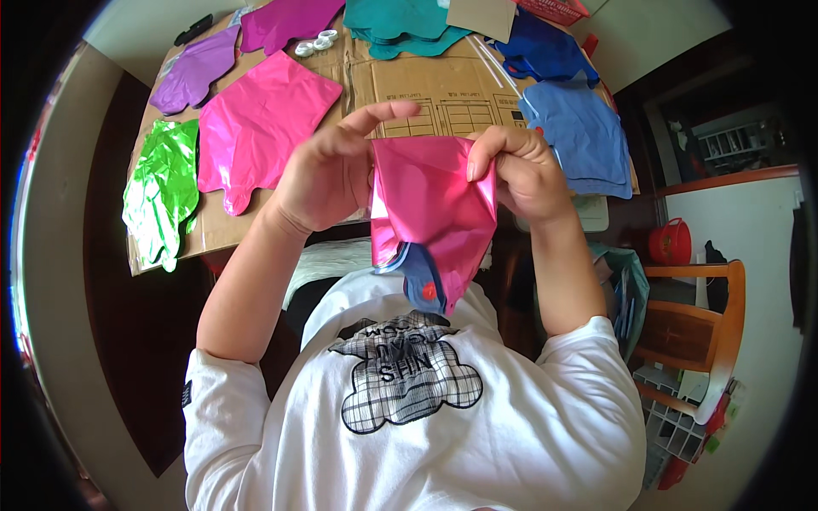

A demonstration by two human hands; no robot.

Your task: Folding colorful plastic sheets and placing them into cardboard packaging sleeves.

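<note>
A flat, uninflated pink foil balloon (426,187), folded over, hangs in front of my chest. My right hand (520,170) pinches its upper right corner between thumb and curled fingers. At the balloon's left edge, my left hand (328,175) has its index finger stretched out and its other fingers partly hidden; it does not appear to grip the foil. A blue piece with a red mark (423,277) pokes out at the lower end of the folded balloon. Left of my left wrist, a larger flat pink foil balloon (264,123) lies on the cardboard.
Cardboard (396,81) covers the table. Around its edges lie green (162,187), purple (196,72), magenta (285,21), teal (405,25), dark blue (545,51) and light blue (579,136) flat foils. White rings (317,43) sit near the back. A wooden chair (690,332) stands at right.
</note>
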